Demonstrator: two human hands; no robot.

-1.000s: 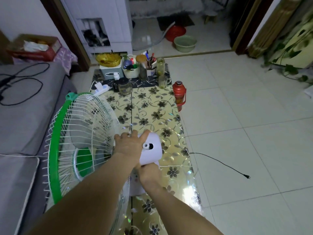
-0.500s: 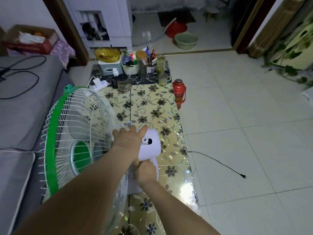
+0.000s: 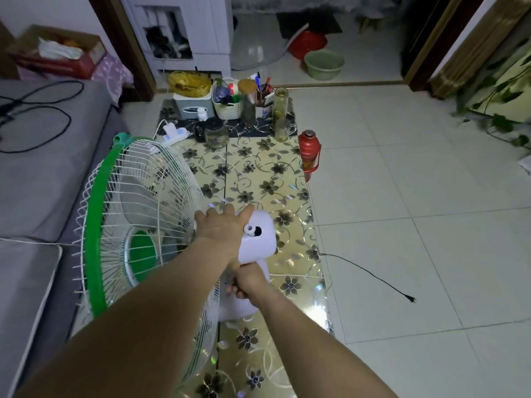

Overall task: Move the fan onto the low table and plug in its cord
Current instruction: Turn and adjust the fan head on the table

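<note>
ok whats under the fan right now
The fan stands over the low table, whose floral top shows around its white base. The right hand and the cage cover where base meets table, so contact is hidden.

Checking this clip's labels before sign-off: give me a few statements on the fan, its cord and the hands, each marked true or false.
1. The left hand rests on top of the fan's white motor housing. True.
2. The cord's plug is in the power strip. False: the plug lies loose on the floor tiles, right of the low table.
3. The right hand grips the fan's neck below the housing. True.
4. The red thermos stands in the middle of the table. False: it is at the table's right edge.
5. The fan's guard has a green rim. True.
</note>
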